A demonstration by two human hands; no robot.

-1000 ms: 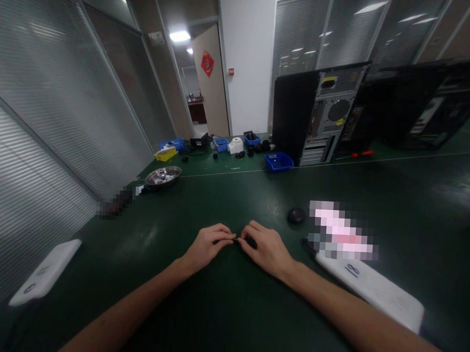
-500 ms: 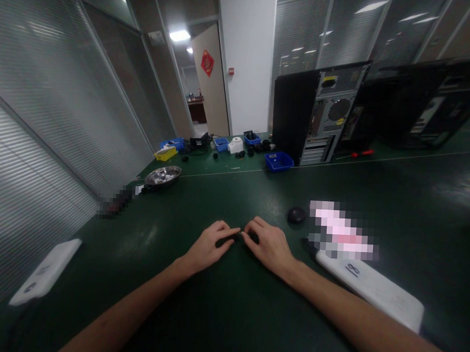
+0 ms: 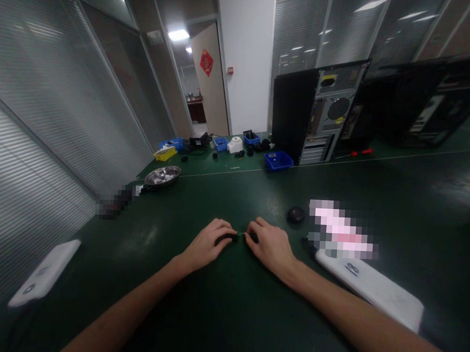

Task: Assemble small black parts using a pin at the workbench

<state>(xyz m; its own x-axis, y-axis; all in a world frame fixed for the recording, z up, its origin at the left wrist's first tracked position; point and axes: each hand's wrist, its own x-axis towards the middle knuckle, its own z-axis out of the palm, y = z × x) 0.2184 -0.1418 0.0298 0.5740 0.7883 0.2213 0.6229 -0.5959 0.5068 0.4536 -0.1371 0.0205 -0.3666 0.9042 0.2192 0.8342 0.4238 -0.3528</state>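
Observation:
My left hand (image 3: pixel 208 241) is closed on a small black curved piece (image 3: pixel 227 238), held between thumb and fingers just above the green table (image 3: pixel 220 312). Facing it, my right hand (image 3: pixel 271 247) is closed around another small dark piece (image 3: pixel 254 237), mostly hidden by the fingers. In the narrow gap between the fingertips shows a tiny greenish part (image 3: pixel 240 234); which piece it belongs to I cannot tell. A rounded black object (image 3: pixel 296 215), like a computer mouse, lies beyond my right hand.
A white device marked 18 (image 3: pixel 371 283) lies to the right, another white device (image 3: pixel 46 274) to the left. Farther back stand a metal bowl (image 3: pixel 156 181), a blue tray (image 3: pixel 279 161), a yellow tray (image 3: pixel 165 154) and a computer tower (image 3: pixel 293 116). A red-handled screwdriver (image 3: pixel 362 152) lies beside the tower.
My left fingers have shifted their grip, the index finger stretching out and then curling back. The black piece in them now shows more. My right hand has barely moved.

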